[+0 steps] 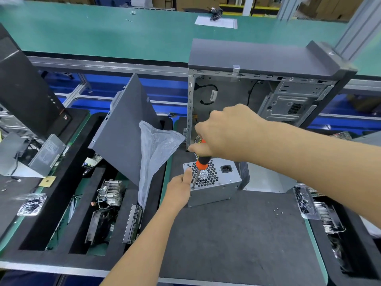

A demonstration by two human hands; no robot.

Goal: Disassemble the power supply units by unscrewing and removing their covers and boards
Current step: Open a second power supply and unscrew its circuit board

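Right hand (228, 131) grips an orange-and-black screwdriver (201, 162), tip at the power supply unit's (214, 182) corner screw. Left hand (179, 190) clasps the unit's left edge.

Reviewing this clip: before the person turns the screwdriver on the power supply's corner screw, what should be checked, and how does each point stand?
1. Right hand has a grip on the screwdriver: ok.
2. Left hand steadies the power supply: ok.
3. Tip at the grille's lower-left corner screw: ok.
4. Tip seated in the screw head: cannot tell.
5. Unit rests flat on the black mat: ok.
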